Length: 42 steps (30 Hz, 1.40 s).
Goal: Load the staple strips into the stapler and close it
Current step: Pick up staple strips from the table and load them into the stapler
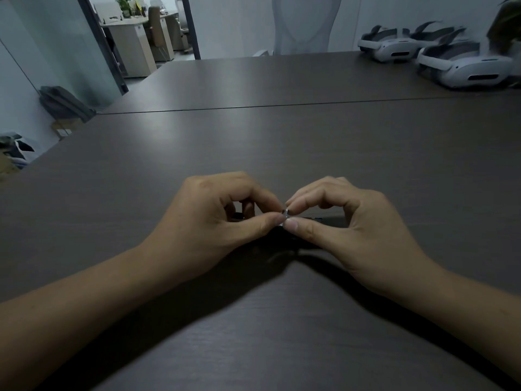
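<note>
My left hand (214, 218) and my right hand (346, 224) meet at their fingertips over the dark table (253, 142). Between thumbs and forefingers they pinch a small silvery staple strip (285, 214). Under and behind the hands lies a dark stapler (324, 220), mostly hidden; a thin dark part of it shows between my right thumb and fingers, and another bit (239, 215) inside the left hand's curl. Whether the stapler stands open I cannot tell.
White headsets (462, 66) lie at the table's far right, with a plant (507, 24) beside them. A white office chair (304, 26) stands beyond the far edge. A seam (253, 107) crosses the table. A glass partition and bags (62, 103) are at left.
</note>
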Tool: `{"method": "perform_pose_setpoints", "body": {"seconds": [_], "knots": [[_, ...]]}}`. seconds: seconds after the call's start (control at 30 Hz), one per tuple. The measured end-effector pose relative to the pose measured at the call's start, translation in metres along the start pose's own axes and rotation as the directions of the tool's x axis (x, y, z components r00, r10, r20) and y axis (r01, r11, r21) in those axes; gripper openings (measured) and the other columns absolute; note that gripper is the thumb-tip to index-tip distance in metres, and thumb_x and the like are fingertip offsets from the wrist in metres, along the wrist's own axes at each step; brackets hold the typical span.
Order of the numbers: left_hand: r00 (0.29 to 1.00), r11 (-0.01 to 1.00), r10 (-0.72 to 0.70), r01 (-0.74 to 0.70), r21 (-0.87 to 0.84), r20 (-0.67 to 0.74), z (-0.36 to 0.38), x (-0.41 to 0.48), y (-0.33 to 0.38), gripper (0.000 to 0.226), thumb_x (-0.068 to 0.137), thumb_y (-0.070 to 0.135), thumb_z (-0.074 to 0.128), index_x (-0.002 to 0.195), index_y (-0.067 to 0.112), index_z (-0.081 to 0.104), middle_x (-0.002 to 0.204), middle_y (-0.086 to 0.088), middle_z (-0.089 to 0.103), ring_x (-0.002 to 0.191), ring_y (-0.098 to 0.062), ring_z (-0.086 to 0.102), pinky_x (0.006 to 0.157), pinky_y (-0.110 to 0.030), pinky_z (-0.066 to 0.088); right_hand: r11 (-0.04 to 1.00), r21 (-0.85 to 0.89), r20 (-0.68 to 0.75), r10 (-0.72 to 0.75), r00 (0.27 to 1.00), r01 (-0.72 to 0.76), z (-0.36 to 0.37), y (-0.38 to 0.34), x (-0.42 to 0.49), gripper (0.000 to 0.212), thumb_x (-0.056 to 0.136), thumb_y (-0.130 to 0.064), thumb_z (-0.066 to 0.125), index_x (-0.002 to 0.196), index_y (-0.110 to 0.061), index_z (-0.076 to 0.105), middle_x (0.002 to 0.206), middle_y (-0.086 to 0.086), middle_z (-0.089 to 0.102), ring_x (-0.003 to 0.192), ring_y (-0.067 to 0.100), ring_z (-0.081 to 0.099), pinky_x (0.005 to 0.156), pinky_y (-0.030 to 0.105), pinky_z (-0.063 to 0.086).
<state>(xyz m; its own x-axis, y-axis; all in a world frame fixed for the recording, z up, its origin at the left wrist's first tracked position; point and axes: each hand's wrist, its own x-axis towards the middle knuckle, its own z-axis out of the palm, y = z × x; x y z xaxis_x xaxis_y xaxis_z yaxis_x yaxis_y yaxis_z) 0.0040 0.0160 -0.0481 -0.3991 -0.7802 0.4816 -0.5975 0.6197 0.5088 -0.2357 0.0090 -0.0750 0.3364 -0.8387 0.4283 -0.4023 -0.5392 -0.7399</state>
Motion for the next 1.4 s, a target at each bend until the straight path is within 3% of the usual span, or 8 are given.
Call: {"method": "perform_pose_setpoints", "body": {"seconds": [0.43, 0.63, 0.8, 0.93, 0.97, 1.13, 1.3, 1.4], "knots": [[0.997, 0.988, -0.072, 0.076, -0.132, 0.034, 0.005, -0.001, -0.002, 0.007, 0.086, 0.023, 0.083, 0.09, 0.022, 0.078, 0.075, 0.023, 0.067, 0.059, 0.0, 0.058, 0.057, -0.007, 0.039, 0.999, 0.014, 0.002, -0.03, 1.0, 0.03, 0.002, 0.005, 0.001, 0.013, 0.087, -0.037, 0.082, 0.098, -0.03, 0.08, 0.105, -0.015, 0.077, 0.11, 0.013, 0.069, 0.093, 0.032, 0.052], [0.999, 0.99, -0.047, 0.048, -0.131, 0.015, 0.005, -0.002, -0.005, 0.01, 0.086, 0.026, 0.083, 0.094, 0.025, 0.078, 0.086, 0.009, 0.074, 0.065, -0.019, 0.067, 0.058, -0.033, 0.055, 1.0, 0.019, 0.004, -0.021, 1.0, 0.021, 0.003, 0.004, 0.001, 0.016, 0.087, -0.039, 0.081, 0.1, -0.03, 0.08, 0.105, -0.015, 0.077, 0.111, 0.013, 0.07, 0.093, 0.031, 0.052], [0.999, 0.992, -0.035, 0.036, -0.122, 0.007, 0.004, -0.002, -0.005, 0.01, 0.086, 0.027, 0.082, 0.095, 0.025, 0.078, 0.088, 0.012, 0.076, 0.069, -0.014, 0.069, 0.061, -0.025, 0.056, 1.0, 0.023, 0.002, -0.018, 1.0, 0.017, 0.003, 0.002, 0.001, 0.019, 0.086, -0.044, 0.079, 0.101, -0.032, 0.079, 0.106, -0.015, 0.077, 0.111, 0.013, 0.069, 0.092, 0.027, 0.051], [0.999, 1.0, 0.001, 0.0, -0.018, 0.044, -0.005, 0.006, -0.008, 0.012, 0.088, 0.034, 0.081, 0.096, 0.026, 0.078, 0.088, 0.011, 0.076, 0.068, -0.026, 0.07, 0.06, -0.044, 0.054, 1.0, 0.002, -0.008, 0.006, 1.0, -0.006, -0.001, 0.002, 0.001, 0.024, 0.084, -0.05, 0.078, 0.103, -0.035, 0.078, 0.108, -0.017, 0.076, 0.114, 0.01, 0.068, 0.094, 0.021, 0.049], [0.998, 1.0, 0.008, -0.01, 0.024, 0.064, -0.01, 0.009, -0.01, 0.012, 0.088, 0.035, 0.08, 0.096, 0.026, 0.078, 0.087, 0.012, 0.076, 0.068, -0.026, 0.071, 0.061, -0.044, 0.054, 1.0, -0.007, -0.013, 0.017, 1.0, -0.017, -0.002, 0.002, 0.002, 0.024, 0.084, -0.05, 0.079, 0.103, -0.035, 0.078, 0.108, -0.017, 0.075, 0.115, 0.009, 0.067, 0.095, 0.021, 0.05], [0.98, 0.98, -0.018, -0.023, 0.2, 0.2, -0.025, 0.02, -0.012, 0.013, 0.083, 0.034, 0.081, 0.093, 0.026, 0.08, 0.083, 0.016, 0.073, 0.08, 0.0, 0.068, 0.067, -0.001, 0.04, 0.995, -0.07, 0.012, 0.07, 0.997, -0.069, -0.005, 0.005, 0.003, 0.021, 0.084, -0.043, 0.082, 0.102, -0.033, 0.078, 0.108, -0.015, 0.074, 0.115, 0.01, 0.064, 0.097, 0.031, 0.05], [0.959, 0.955, -0.048, -0.038, 0.295, 0.28, -0.025, 0.026, -0.011, 0.011, 0.083, 0.033, 0.084, 0.093, 0.029, 0.08, 0.081, 0.013, 0.072, 0.074, -0.003, 0.068, 0.067, -0.008, 0.046, 0.99, -0.088, 0.063, 0.116, 0.991, -0.11, -0.004, 0.005, 0.003, 0.025, 0.081, -0.041, 0.087, 0.103, -0.033, 0.078, 0.108, -0.014, 0.072, 0.109, 0.008, 0.065, 0.095, 0.036, 0.052], [0.956, 0.951, -0.066, -0.027, 0.309, 0.287, -0.025, 0.028, -0.009, 0.012, 0.082, 0.036, 0.083, 0.092, 0.03, 0.08, 0.081, 0.013, 0.073, 0.075, -0.004, 0.069, 0.071, -0.024, 0.056, 0.989, -0.107, 0.079, 0.112, 0.99, -0.104, -0.004, 0.005, 0.002, 0.028, 0.08, -0.042, 0.088, 0.103, -0.032, 0.078, 0.108, -0.014, 0.072, 0.109, 0.008, 0.065, 0.096, 0.039, 0.053]]}}
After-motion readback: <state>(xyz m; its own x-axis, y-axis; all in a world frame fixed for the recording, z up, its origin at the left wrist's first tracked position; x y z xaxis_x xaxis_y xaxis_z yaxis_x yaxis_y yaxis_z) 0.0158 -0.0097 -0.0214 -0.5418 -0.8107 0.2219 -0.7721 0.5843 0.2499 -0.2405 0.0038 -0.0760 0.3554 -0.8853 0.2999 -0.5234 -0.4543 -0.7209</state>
